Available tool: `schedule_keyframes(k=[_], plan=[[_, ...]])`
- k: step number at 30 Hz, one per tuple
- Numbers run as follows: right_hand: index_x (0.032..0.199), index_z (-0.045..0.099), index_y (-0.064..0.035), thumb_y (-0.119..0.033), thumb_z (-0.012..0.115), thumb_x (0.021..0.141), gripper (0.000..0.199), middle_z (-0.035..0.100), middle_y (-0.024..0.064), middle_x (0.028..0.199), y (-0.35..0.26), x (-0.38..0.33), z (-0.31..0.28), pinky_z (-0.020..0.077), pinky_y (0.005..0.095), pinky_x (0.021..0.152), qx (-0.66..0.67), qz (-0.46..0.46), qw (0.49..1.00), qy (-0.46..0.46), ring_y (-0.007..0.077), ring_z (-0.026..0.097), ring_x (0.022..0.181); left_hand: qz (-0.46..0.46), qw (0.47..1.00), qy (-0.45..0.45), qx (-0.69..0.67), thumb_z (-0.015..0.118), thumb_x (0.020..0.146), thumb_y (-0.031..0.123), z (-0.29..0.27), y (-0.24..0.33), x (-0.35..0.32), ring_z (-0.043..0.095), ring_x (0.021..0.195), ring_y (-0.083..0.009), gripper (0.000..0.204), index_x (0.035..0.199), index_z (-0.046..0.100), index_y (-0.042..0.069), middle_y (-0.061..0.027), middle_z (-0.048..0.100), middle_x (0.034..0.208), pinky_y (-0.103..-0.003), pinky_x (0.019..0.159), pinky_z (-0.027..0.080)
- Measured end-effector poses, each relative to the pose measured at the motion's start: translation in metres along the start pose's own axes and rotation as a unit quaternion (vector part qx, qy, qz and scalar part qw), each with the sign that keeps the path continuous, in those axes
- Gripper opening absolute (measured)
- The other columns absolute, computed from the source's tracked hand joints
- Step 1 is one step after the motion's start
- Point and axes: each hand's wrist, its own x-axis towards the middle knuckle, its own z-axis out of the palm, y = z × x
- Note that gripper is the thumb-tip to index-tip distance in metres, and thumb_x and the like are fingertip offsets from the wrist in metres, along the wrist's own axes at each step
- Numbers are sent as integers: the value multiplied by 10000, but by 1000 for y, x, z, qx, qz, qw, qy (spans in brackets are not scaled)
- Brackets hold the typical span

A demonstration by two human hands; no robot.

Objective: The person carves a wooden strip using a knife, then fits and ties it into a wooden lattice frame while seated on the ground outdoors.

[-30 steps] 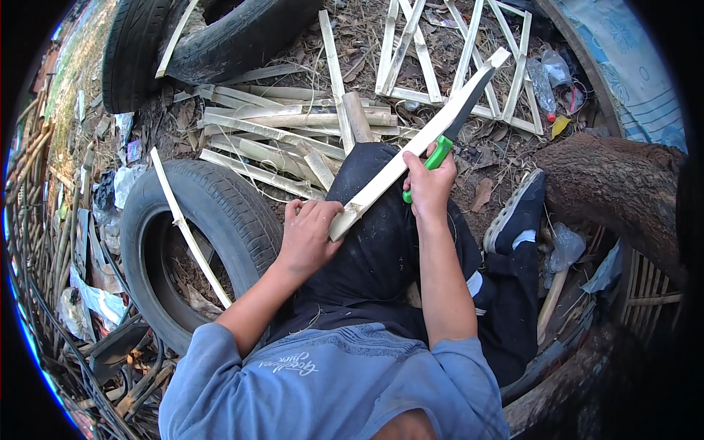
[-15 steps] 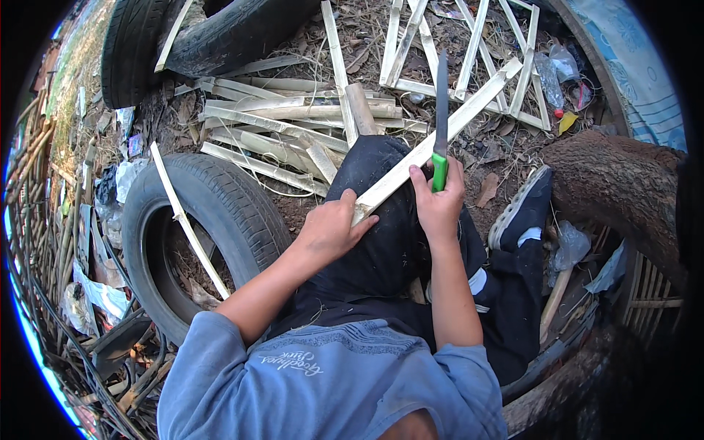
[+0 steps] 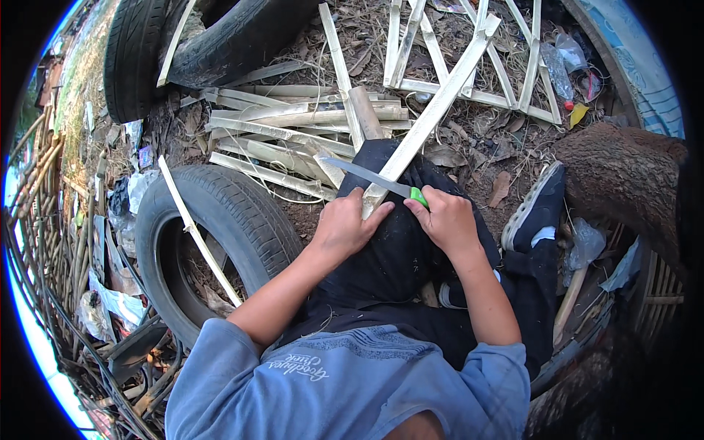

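Nearest of all, a blue shirt (image 3: pixel 337 389) covered the person's body above dark trousers (image 3: pixel 374 264), one knee raised. Just beyond, the left hand (image 3: pixel 346 224) gripped the lower end of a pale split strip (image 3: pixel 435 106), its fingers bent around the wood and the thumb along the near side. Beside it, the right hand (image 3: pixel 449 220) had its fingers curled snugly around the green handle of a knife (image 3: pixel 369 174). The blade pointed left and lay across the strip close to the left hand; whether its edge was biting, I could not tell. From there the strip slanted away over the knee, up and to the right.

To the left, a tyre (image 3: pixel 246 213) lay with a thin strip (image 3: pixel 183 205) across its opening; to the right were a dark shoe (image 3: pixel 541 205) and a rough trunk (image 3: pixel 623 176). Farther off, split pieces (image 3: pixel 271 139) lay heaped on the ground, and beyond them was another tyre (image 3: pixel 227 55).
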Motion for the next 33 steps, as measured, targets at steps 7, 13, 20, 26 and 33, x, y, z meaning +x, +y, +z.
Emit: schedule_keyframes(k=[7, 13, 20, 26, 33], plan=[[700, 531, -99, -503, 624, 861, 445, 600, 70, 600, 16, 12, 4, 499, 375, 470, -63, -47, 997, -24, 264, 638, 540, 27, 999, -22, 2, 621, 892, 469, 5, -9, 2, 640, 677, -468, 605, 975, 583, -129, -298, 617, 670, -517, 621, 517], [705, 527, -102, -528, 628, 841, 458, 591, 53, 606, 27, 16, 7, 498, 370, 472, -51, -65, 996, -18, 248, 643, 564, 8, 999, -47, -25, 639, 897, 405, 6, -12, 3, 633, 711, -467, 546, 1072, 569, -108, -285, 604, 662, -501, 642, 493], [810, 602, -73, -501, 491, 965, 469, 604, 122, 585, 102, 66, -30, 470, 452, 501, -71, 203, 973, 83, 347, 636, 567, 24, 998, -36, -50, 661, 895, 362, 7, -17, -5, 619, 654, -445, 418, 919, 568, -45, -253, 576, 612, -481, 593, 472], [722, 547, -82, -527, 551, 917, 486, 576, 104, 566, 43, 62, -48, 473, 428, 491, -57, 15, 995, 79, 310, 641, 563, 22, 999, -22, -39, 666, 884, 381, 6, -16, 0, 619, 655, -446, 435, 923, 565, -40, -253, 574, 613, -484, 592, 473], [648, 515, -104, -569, 551, 893, 527, 570, 75, 552, 63, 54, 9, 500, 390, 469, -55, -67, 996, 28, 250, 637, 516, 9, 998, -44, -40, 655, 890, 383, 6, -19, 4, 631, 645, -440, 454, 952, 576, -60, -261, 590, 620, -481, 587, 492]])
